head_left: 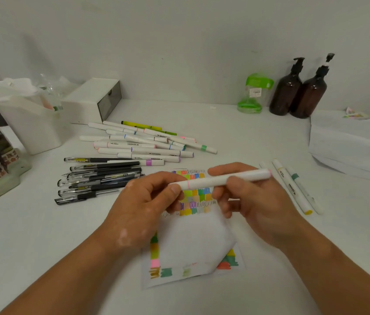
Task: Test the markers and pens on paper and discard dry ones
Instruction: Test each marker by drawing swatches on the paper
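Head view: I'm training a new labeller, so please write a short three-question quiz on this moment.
1. True or false: the left hand and the right hand both grip the white marker with pink bands.
2. Where do the clear gel pens with black grips lie relative to the white paper with colour swatches? A) to its left B) to its right C) on top of it
3. Fill in: ___ brown plastic pump bottles stand by the wall.
Key: 1 true; 2 A; 3 two.
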